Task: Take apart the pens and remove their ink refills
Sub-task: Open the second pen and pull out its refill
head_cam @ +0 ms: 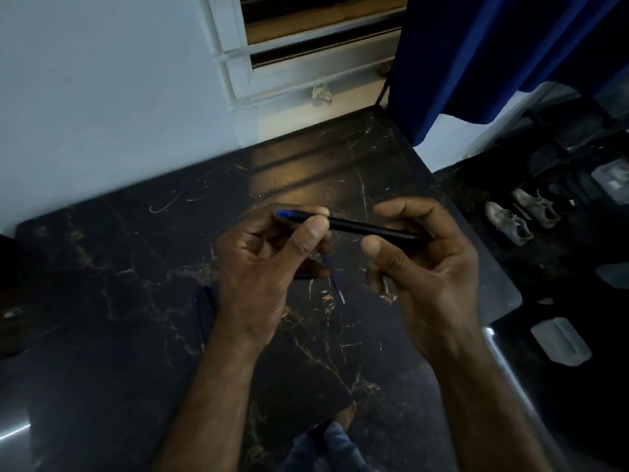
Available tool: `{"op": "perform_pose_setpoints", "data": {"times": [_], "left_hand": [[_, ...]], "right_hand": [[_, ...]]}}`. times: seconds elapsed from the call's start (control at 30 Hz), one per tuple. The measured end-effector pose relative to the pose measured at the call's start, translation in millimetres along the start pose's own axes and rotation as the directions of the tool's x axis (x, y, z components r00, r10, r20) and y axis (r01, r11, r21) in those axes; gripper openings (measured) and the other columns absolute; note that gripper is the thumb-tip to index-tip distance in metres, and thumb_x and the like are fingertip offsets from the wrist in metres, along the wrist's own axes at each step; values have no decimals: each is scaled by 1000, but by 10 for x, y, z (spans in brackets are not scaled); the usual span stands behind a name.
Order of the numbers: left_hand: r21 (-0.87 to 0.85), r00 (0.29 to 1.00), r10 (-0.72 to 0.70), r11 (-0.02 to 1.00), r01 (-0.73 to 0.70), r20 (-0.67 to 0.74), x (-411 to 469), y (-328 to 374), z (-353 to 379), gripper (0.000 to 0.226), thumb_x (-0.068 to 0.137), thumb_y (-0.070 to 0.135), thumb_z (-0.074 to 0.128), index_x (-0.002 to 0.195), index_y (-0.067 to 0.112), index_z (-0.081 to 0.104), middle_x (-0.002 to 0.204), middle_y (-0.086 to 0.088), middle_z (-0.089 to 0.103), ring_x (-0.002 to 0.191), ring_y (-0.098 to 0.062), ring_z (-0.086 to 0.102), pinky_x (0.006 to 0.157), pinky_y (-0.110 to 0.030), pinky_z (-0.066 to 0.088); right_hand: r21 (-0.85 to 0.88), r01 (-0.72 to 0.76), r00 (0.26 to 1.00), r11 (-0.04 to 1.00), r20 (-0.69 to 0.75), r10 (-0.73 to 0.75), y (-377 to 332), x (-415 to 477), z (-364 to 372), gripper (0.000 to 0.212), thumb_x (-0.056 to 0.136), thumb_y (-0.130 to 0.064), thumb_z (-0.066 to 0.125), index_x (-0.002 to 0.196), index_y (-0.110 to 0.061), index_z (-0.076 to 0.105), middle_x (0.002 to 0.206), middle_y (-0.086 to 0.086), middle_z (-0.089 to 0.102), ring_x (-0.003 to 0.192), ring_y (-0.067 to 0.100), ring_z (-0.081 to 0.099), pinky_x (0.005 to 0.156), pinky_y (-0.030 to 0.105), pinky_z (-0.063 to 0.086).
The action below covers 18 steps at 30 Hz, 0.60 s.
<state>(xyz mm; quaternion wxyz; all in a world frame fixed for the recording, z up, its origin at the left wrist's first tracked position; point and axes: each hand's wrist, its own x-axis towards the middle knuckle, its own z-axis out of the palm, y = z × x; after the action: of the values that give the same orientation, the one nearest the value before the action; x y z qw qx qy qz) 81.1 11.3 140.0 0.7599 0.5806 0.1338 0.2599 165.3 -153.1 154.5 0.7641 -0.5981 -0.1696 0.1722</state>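
I hold a dark pen level above the black marble table. My left hand pinches its blue end between thumb and fingers. My right hand curls around the other end of the barrel. Beneath my hands a thin blue ink refill lies on the table. Another dark blue pen part lies on the table beside my left wrist, partly hidden by it.
The table meets a pale wall and a window frame at the back. A blue curtain hangs at the right. Shoes and clear plastic items sit on the dark floor to the right.
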Motion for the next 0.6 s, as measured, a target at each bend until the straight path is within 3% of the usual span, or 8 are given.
{"op": "perform_pose_setpoints", "data": {"times": [0.1, 0.23, 0.3, 0.37, 0.47, 0.6], "left_hand": [[-14, 999, 12, 1000, -12, 38, 35, 1, 19, 11, 95, 28, 82, 105, 23, 84, 89, -1, 81, 77, -12, 77, 57, -25, 61], [-59, 998, 19, 998, -16, 63, 88, 9, 65, 14, 94, 30, 83, 104, 22, 84, 90, 1, 80, 75, -12, 75, 56, -25, 61], [-60, 998, 16, 998, -13, 57, 106, 4, 74, 10, 95, 21, 80, 103, 21, 85, 90, 1, 80, 75, -12, 75, 56, -25, 61], [-51, 999, 8, 999, -5, 51, 118, 7, 73, 12, 95, 16, 76, 103, 20, 85, 86, 0, 79, 74, -13, 75, 56, -26, 61], [-36, 999, 8, 999, -6, 40, 133, 16, 81, 10, 93, 15, 77, 99, 18, 84, 82, 0, 78, 72, -13, 74, 56, -26, 61], [-39, 999, 14, 999, -13, 47, 154, 47, 136, 7, 93, 15, 77, 97, 11, 82, 81, 1, 76, 69, -15, 72, 57, -28, 60]], "right_hand": [[11, 7, 1000, 1000, 8, -7, -26, -22, -36, 9, 90, -20, 82, 92, -12, 76, 70, 4, 71, 52, 14, 62, 47, 24, 50], [-168, 4, 1000, 986, -26, -8, -44, -20, -54, 40, 103, -39, 69, 76, -11, 75, 55, 6, 64, 42, 11, 54, 42, 20, 42], [-173, 20, 1000, 985, 18, -17, -75, -21, -41, 38, 102, -47, 68, 84, -15, 78, 61, 10, 68, 45, 11, 58, 45, 20, 44], [-169, 51, 998, 984, 45, -44, -96, -12, -20, 22, 94, -38, 79, 101, -17, 77, 72, 5, 71, 54, 8, 63, 50, 18, 49], [-159, 94, 995, 983, 44, -88, -77, 14, 2, 10, 94, -19, 77, 93, -9, 72, 69, -5, 68, 53, 8, 59, 51, 23, 48], [-198, 54, 998, 979, 40, -47, -39, 27, -8, 36, 108, -25, 60, 85, -1, 72, 53, -7, 54, 42, 16, 45, 43, 37, 39]]}}
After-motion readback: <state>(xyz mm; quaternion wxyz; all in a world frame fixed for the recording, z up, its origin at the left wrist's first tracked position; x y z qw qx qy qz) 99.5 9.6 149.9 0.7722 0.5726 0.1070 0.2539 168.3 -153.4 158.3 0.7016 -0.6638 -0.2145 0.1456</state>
